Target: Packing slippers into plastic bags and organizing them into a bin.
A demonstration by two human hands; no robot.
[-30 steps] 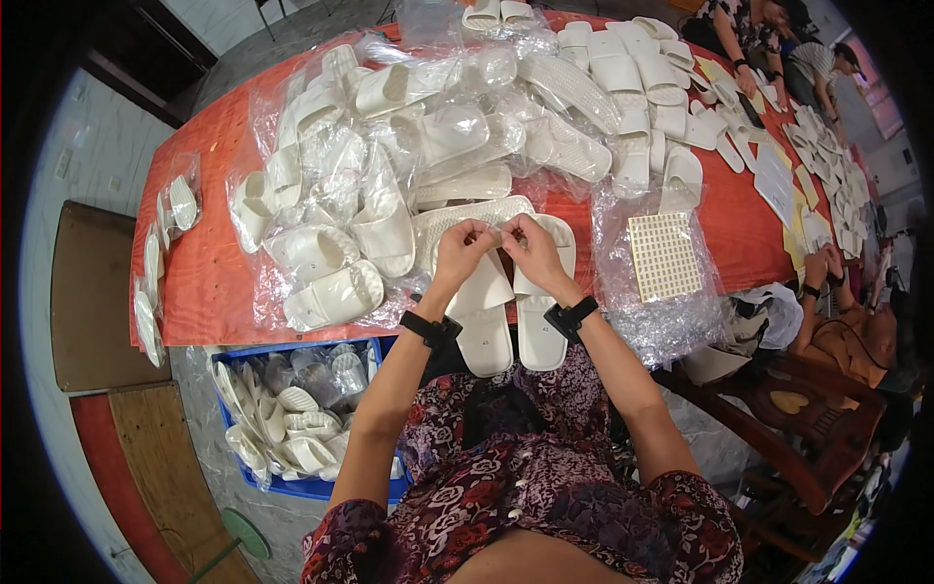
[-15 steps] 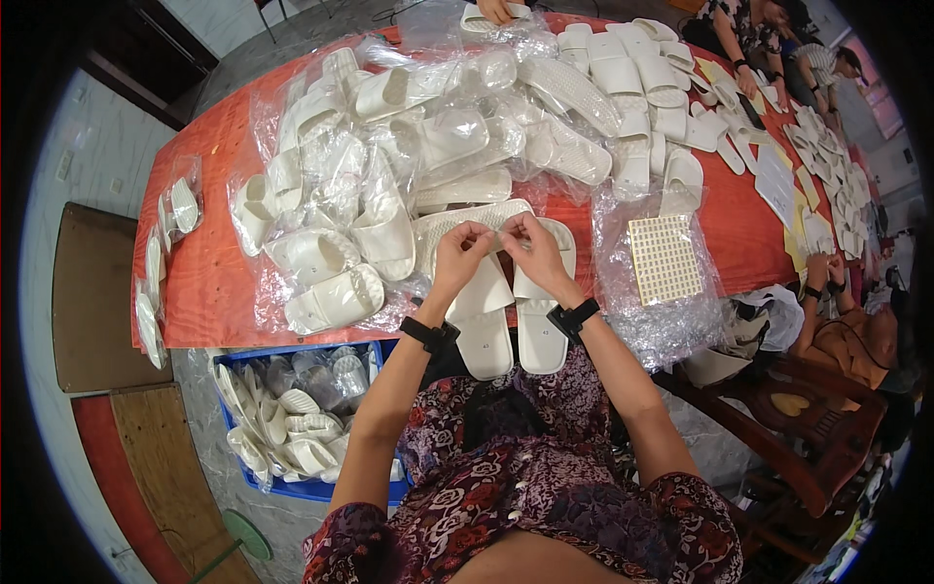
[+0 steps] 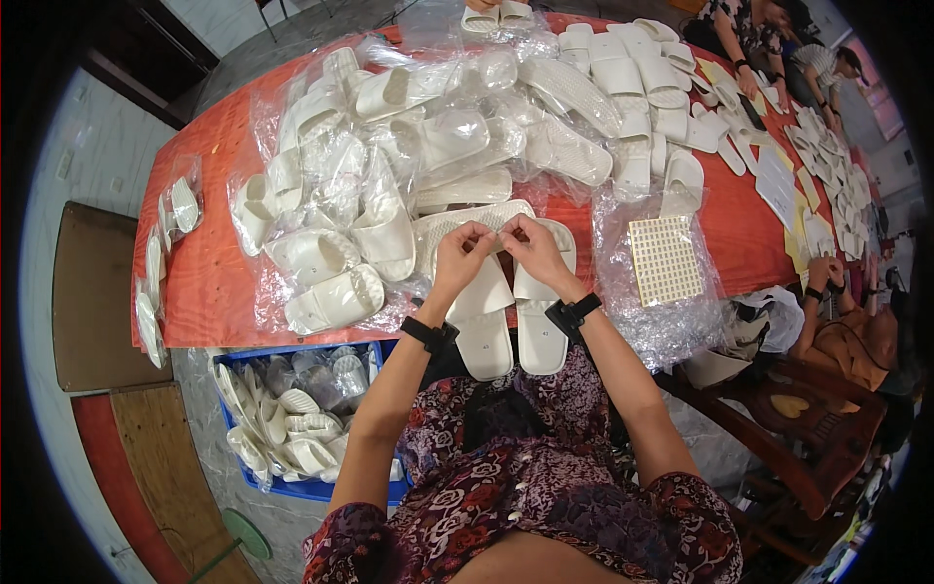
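Observation:
A pair of white slippers lies before me at the table's front edge, heels toward me: the left slipper (image 3: 484,336) and the right slipper (image 3: 542,336). Over their straps, my left hand (image 3: 465,255) and my right hand (image 3: 532,251) meet with fingertips pinched together. Whatever is between the fingers is too small to make out. Behind them another white slipper (image 3: 443,226) lies crosswise. To the right, a sheet of small stickers (image 3: 665,261) rests on clear plastic bags (image 3: 623,316).
Bagged white slippers (image 3: 331,185) cover the red table (image 3: 209,302) on the left and middle. Loose slippers (image 3: 642,73) are piled far right. A blue crate (image 3: 309,487) of slippers stands below left, a wooden chair (image 3: 778,438) lower right. Other people work along the far and right sides.
My hands stay nearly still, pinched together over the slippers. At the far edge, another person's hand has shifted, and a pair of slippers there now shows more plainly.

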